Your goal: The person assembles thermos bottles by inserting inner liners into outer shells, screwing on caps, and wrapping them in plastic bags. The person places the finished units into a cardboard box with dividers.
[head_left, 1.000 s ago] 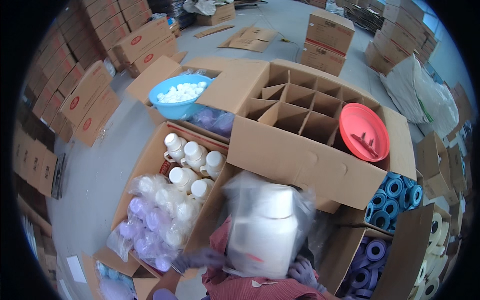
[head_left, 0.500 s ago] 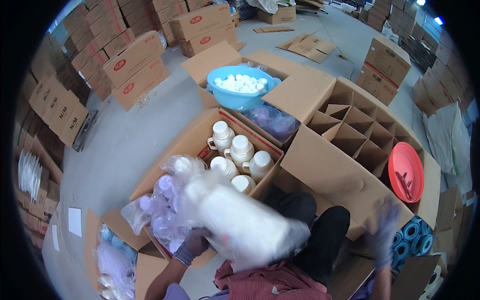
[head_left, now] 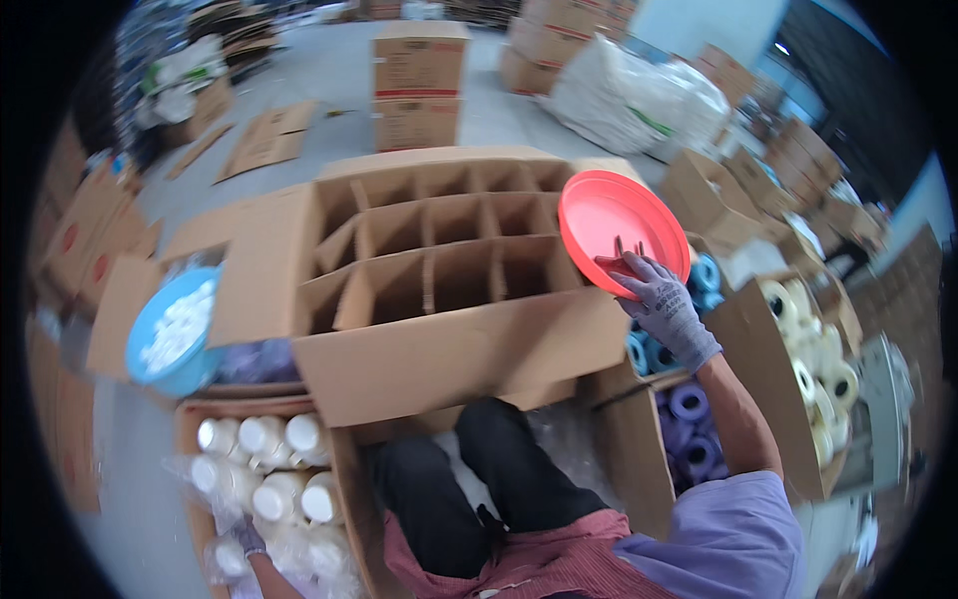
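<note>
- We see the right hand (head_left: 664, 304) now at the red tray (head_left: 604, 215); half a second ago it is a blur below it.
- Its fingers bend over the near rim, right at the dark red tools (head_left: 613, 264); we can't tell whether they pinch one.
- Left hand (head_left: 249, 539) is now down in the flask carton (head_left: 349, 499), among clear plastic bags (head_left: 329, 561); partly covered, so we can't tell spread or pressed together.
- The bagged white bundle is gone from over the lap; we now see both dark trouser legs (head_left: 509, 459).
- White flasks (head_left: 262, 436) stand in rows in that carton.
- View has swung right: the divider carton (head_left: 449, 369) sits mid-picture, red tray on its right end.
- Blue basin (head_left: 207, 361) with white pieces (head_left: 178, 327) is at far left.
- Blue rings (head_left: 659, 354) and purple rings (head_left: 689, 401) lie in cartons below the tray.
- Marks: red ovals on the left cartons (head_left: 85, 240), a red band and small print on the stacked cartons (head_left: 419, 65), green mark on the white sack (head_left: 599, 95), dark print on the right glove; we leave the wording out.
</note>
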Motion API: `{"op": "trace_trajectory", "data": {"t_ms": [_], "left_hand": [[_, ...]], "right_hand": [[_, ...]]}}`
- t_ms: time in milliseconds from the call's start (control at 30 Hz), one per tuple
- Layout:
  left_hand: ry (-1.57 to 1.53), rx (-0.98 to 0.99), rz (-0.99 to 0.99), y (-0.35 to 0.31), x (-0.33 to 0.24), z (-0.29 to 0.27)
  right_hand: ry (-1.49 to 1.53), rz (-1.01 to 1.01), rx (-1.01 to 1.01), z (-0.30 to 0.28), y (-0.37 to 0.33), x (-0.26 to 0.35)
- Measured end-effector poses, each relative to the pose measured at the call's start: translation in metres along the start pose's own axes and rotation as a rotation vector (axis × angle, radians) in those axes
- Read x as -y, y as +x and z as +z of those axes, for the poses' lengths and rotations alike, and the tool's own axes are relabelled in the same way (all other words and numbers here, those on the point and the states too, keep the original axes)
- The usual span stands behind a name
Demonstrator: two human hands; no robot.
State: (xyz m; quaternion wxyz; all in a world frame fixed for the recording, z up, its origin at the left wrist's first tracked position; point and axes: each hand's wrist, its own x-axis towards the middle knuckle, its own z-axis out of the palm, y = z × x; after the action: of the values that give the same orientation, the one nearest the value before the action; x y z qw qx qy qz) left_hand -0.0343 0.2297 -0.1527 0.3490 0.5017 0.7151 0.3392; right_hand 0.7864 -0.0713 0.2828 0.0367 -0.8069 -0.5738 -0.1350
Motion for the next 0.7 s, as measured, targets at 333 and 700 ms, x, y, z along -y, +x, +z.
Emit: {"op": "trace_trajectory", "data": {"t_ms": [333, 700], "left_hand": [[0.52, 0.045, 0.6, -0.055, -0.284, 0.04], [0.647, 0.509, 1.259, -0.137, -0.507, 0.197]], "right_hand": [[-0.21, 0.484, 0.328, 0.057, -0.228, -0.054], [-0.022, 0.425, 0.289, 0.146, -0.238, -0.033]]}}
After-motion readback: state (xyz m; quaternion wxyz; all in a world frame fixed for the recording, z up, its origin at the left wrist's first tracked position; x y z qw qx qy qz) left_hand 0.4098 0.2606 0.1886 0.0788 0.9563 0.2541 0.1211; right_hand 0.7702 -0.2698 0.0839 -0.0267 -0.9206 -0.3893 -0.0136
